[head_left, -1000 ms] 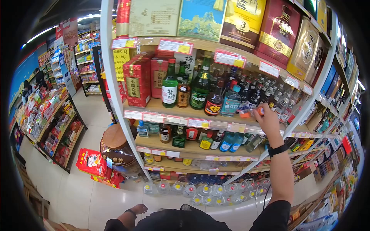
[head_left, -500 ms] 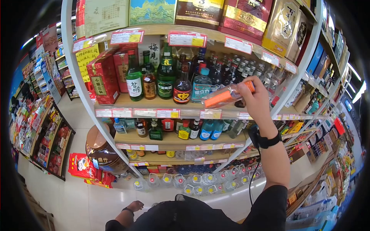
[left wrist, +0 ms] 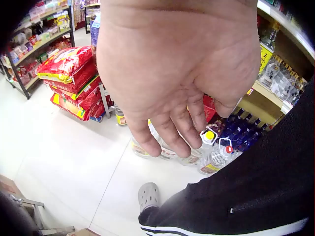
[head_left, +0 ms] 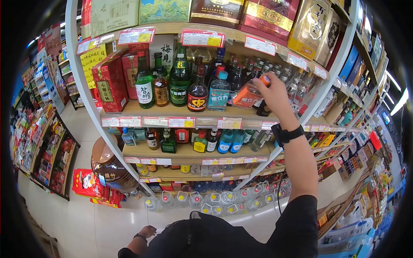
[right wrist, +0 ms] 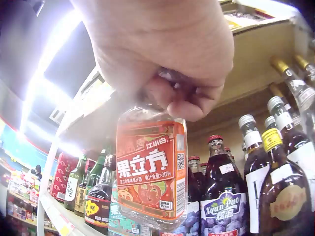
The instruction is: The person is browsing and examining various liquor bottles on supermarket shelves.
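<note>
My right hand grips a clear flat bottle with an orange label by its neck, under the orange cap. In the head view the bottle tilts, cap end to the right, over the front of the middle shelf. The right wrist view shows its label facing out, with the fingers curled round the top. Just left of it stands a blue-capped bottle with a teal label. Dark bottles with grape labels are behind it. My left hand hangs low by my body, fingers loose, holding nothing.
Price tags line the shelf edge. Green glass bottles and red boxes stand to the left. Large clear jugs cover the floor below, near a brown jar and stacked red bags. A white post rises at right.
My right hand has drawn the orange-labelled bottle out from among the bottles and turned its label outward; it now tilts close beside the teal-labelled bottle. The head view has shifted rightward. The left hand stays low.
</note>
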### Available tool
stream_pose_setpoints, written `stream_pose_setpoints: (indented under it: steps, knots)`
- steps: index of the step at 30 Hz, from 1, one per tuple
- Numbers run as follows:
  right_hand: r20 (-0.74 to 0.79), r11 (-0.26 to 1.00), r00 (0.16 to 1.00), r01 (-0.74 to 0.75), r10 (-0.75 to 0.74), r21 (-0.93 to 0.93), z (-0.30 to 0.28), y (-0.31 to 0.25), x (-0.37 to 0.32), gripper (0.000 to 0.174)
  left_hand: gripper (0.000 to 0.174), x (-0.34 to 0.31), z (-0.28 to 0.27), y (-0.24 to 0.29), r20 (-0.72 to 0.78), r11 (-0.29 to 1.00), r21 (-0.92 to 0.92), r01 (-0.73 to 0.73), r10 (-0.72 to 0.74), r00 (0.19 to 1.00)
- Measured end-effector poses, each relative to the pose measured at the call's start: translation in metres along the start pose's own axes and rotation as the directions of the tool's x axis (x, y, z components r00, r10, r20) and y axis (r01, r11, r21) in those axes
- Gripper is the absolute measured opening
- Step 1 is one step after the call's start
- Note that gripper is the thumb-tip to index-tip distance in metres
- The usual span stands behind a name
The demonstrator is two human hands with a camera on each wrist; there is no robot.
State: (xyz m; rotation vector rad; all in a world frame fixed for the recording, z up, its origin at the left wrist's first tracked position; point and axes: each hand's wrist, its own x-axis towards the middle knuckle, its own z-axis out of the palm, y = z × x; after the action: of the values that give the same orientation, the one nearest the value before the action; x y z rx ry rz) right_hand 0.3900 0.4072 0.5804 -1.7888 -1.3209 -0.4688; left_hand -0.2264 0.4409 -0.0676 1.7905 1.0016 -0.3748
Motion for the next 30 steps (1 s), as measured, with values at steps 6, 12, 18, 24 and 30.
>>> stream_pose_setpoints:
  steps: [6, 12, 18, 24, 30]
  knots:
    - [0.099, 0.988, 0.995, 0.010, 0.005, -0.152, 0.015, 0.007, 0.014, 0.045, 0.035, -0.045, -0.021, 0.066, -0.027, 0.990, -0.063, 0.123, -0.125, 0.992]
    - [0.151, 0.985, 0.988, -0.010, 0.036, -0.172, 0.029, 0.012, 0.025, 0.047, 0.034, -0.058, -0.023, 0.084, -0.072, 0.967, -0.192, 0.169, -0.186, 0.980]
    - [0.176, 0.982, 0.984, 0.013, 0.021, -0.190, 0.046, 0.015, 0.027, 0.047, 0.034, -0.062, -0.015, 0.081, -0.067, 0.959, -0.209, 0.193, -0.211, 0.975]
    - [0.218, 0.971, 0.975, 0.100, -0.051, -0.218, 0.052, 0.023, 0.034, 0.048, 0.038, -0.022, 0.009, 0.003, -0.020, 0.992, -0.113, 0.051, -0.054, 0.998]
    - [0.182, 0.956, 0.982, 0.099, -0.049, -0.275, 0.060, 0.021, 0.032, 0.049, 0.039, -0.029, 0.019, 0.000, -0.034, 0.920, -0.308, 0.242, -0.265, 0.964]
